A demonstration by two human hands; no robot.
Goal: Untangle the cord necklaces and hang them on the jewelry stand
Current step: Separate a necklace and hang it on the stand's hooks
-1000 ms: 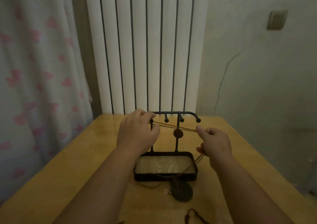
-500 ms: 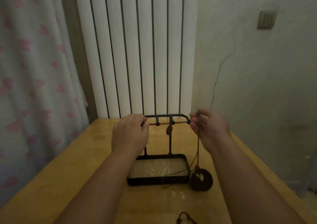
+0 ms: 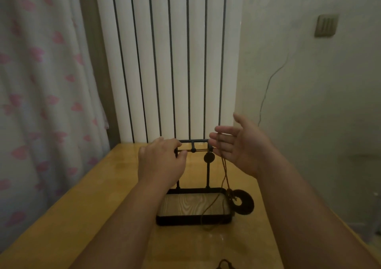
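The left hand (image 3: 160,163) is curled, knuckles up, its thumb and forefinger pinching the cord (image 3: 200,150) at the near-left end of the stand (image 3: 208,176). From that pinch the cord runs taut to the right, just in front of the ball-tipped pegs (image 3: 193,150), to the right hand (image 3: 241,147). That hand is spread, palm facing left, fingers (image 3: 224,143) straight and slightly apart; the cord crosses them and drops from below them to a dark ring pendant (image 3: 247,202), which sits on the table (image 3: 82,207) below the right wrist, touching the right end of the stand's tray (image 3: 185,221). A slack loop of cord trails across the tray and over its front rim. Between the hands, just under the taut cord, a dark disc (image 3: 208,157) sits on the right post; whether it belongs to the stand I cannot tell. Near the forearms, at the bottom edge, lies part of another dark cord (image 3: 224,263). Beyond the hands stand a white radiator (image 3: 165,62), a curtain (image 3: 41,83) to the left and a wall switch (image 3: 325,25) up to the right
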